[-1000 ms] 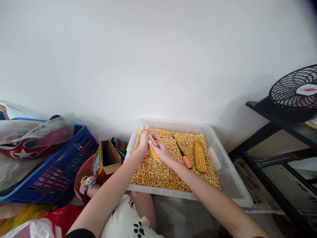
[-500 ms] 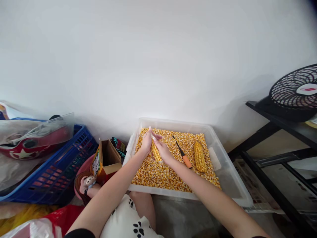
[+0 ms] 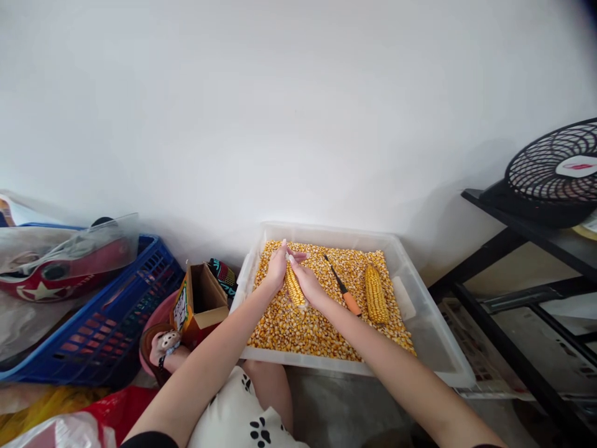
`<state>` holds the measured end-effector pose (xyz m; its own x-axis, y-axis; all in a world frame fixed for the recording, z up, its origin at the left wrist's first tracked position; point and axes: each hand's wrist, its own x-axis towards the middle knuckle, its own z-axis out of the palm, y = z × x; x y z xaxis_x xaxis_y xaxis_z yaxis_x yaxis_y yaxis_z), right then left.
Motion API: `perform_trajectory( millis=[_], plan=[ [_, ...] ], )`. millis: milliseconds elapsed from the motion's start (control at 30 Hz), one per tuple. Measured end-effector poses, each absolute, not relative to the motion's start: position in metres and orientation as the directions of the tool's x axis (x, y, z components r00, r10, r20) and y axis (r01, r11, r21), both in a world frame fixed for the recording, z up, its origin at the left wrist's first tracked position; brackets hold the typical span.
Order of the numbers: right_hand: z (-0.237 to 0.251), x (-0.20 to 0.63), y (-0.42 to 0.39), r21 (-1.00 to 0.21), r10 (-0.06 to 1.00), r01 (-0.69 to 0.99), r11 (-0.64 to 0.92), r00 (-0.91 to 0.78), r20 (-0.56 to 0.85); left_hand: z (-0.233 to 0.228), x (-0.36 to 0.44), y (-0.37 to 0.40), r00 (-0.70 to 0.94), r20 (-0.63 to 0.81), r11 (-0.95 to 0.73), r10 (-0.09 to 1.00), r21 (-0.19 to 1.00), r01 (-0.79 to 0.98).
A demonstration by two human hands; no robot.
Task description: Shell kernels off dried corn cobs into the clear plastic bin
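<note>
Head view is showing both hands gripping one cob (image 3: 294, 289) above the kernels (image 3: 321, 323) in the bin (image 3: 433, 348). Its long axis is running away from the person, the far tip tilting slightly left. The left hand (image 3: 277, 269) is wrapping its far end, the right hand (image 3: 308, 283) clasping its side. A second cob (image 3: 375, 295) and one screwdriver (image 3: 344, 290) are lying alongside. Fingers are hiding much of the held cob.

No legible text.
Fan hub label (image 3: 577, 166) and cardboard box label (image 3: 181, 307) both carry print, too small to read.
</note>
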<state>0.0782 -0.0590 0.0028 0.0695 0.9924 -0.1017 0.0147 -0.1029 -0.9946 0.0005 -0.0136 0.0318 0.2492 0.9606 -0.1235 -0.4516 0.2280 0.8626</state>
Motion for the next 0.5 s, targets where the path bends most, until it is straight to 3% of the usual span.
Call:
perform_trajectory(
  millis=[167, 333, 500],
  plan=[
    [0.005, 0.078, -0.061, -0.976, 0.982, -0.126, -0.175, 0.049, -0.183, 0.031, 0.0, -0.011, 0.218, -0.107, 0.195, 0.97, 0.879, -0.436],
    [0.009, 0.076, -0.061, -0.991, 0.997, -0.106, -0.081, -0.002, -0.081, 0.026, -0.006, -0.001, 0.126, -0.157, 0.199, 0.979, 0.857, -0.476],
    [0.005, 0.079, -0.059, -0.976, 0.984, -0.141, -0.165, 0.047, -0.173, 0.024, -0.006, -0.001, 0.145, -0.117, 0.173, 0.982, 0.866, -0.469]
  ],
)
